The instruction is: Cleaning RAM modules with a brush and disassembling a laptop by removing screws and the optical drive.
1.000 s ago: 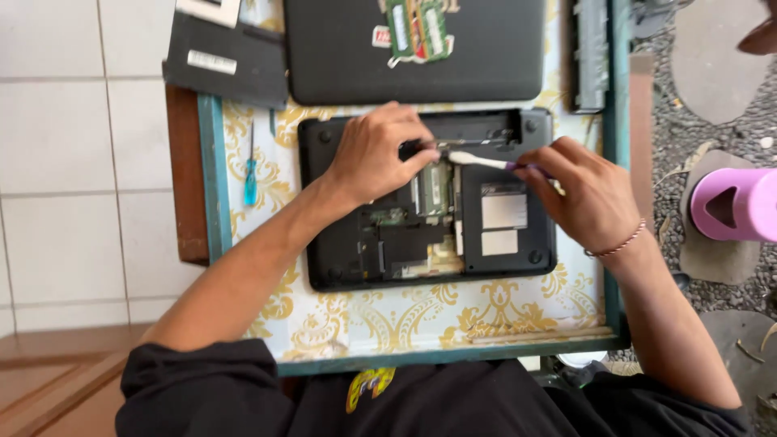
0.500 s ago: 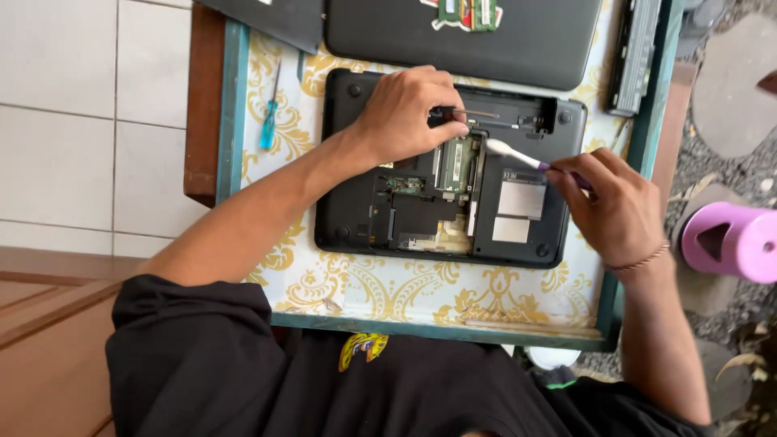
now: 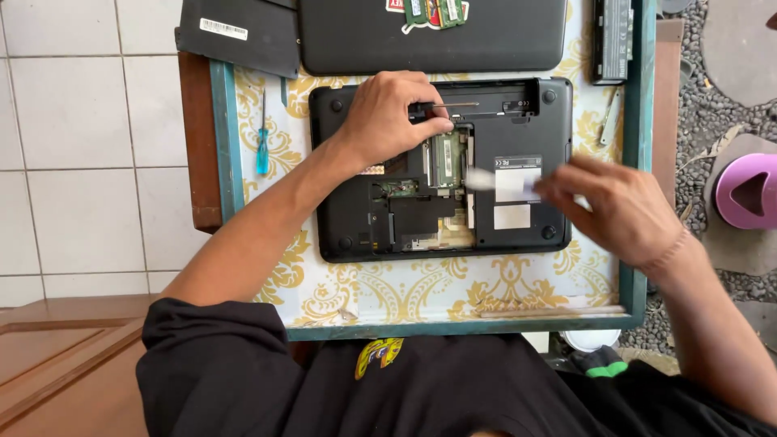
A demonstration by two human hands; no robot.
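Note:
An opened black laptop base [image 3: 518,121] lies bottom up on a small table with a yellow patterned top [image 3: 421,283]. Its inner boards and a green memory module [image 3: 445,158] are exposed. My left hand [image 3: 388,113] rests on the laptop's upper middle and grips a thin screwdriver [image 3: 453,104] with a dark handle, its shaft lying level. My right hand [image 3: 619,210] hovers over the laptop's right side, blurred by motion. It holds a small white brush [image 3: 486,180] whose tip points left toward the memory slot.
A second closed black laptop [image 3: 433,36] with stickers lies at the table's far edge, a black cover panel [image 3: 239,32] to its left. A battery [image 3: 611,36] lies top right. A blue screwdriver [image 3: 263,142] rests at left. A pink cup [image 3: 745,190] sits on the ground to the right.
My right hand has swept the white brush lower and to the left over the open bay. My left hand stays on the laptop's upper part with the screwdriver.

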